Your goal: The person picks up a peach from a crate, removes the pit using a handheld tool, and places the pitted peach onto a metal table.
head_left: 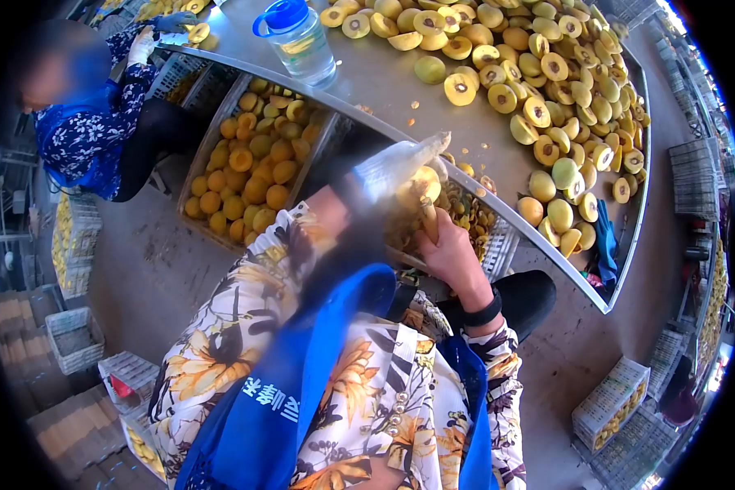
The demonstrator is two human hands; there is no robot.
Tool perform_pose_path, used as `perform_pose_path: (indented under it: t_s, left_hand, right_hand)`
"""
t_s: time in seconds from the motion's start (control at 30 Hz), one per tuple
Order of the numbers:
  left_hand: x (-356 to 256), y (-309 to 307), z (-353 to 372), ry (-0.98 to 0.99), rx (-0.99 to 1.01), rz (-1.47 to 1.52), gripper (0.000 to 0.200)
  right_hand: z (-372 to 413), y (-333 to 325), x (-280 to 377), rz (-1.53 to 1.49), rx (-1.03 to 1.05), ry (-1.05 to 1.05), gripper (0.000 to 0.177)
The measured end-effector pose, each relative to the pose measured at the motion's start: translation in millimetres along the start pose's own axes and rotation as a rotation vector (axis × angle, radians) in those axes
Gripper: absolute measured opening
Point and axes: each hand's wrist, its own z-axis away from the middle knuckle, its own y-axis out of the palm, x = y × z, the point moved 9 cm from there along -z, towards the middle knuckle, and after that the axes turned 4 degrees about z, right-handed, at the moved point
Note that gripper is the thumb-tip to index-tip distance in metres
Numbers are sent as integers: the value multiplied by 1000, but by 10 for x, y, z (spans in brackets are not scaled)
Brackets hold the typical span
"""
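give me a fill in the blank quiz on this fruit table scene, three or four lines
1. The water bottle on the table has a ___ cap.
2. The left hand wears a ___ glove and holds a fruit.
3. The right hand, gripping a tool, has a ___ band at its wrist.
4. The crate below the table holds ___ fruits, not halved ones.

Missing words: blue; white; black; whole

Fruit-processing workshop; steel table (384, 86) heaped with halved fruit (539, 73); crates (608, 400).
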Motion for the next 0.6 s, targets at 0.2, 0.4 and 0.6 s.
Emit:
perform_pose_path:
  t_s: [0.2,0.4,0.6]
  left_hand:
    - [-317,26,512,535,-322,-51,25]
    - [-53,16,395,280,-445,608,17]
    - [350,15,69,259,-309,581,21]
  right_hand:
    - [-16,101,-204,-137,-11,276,23]
    - [-103,374,-429,-191,-19,141,14]
    - [65,516,-466,-599,180,453,6]
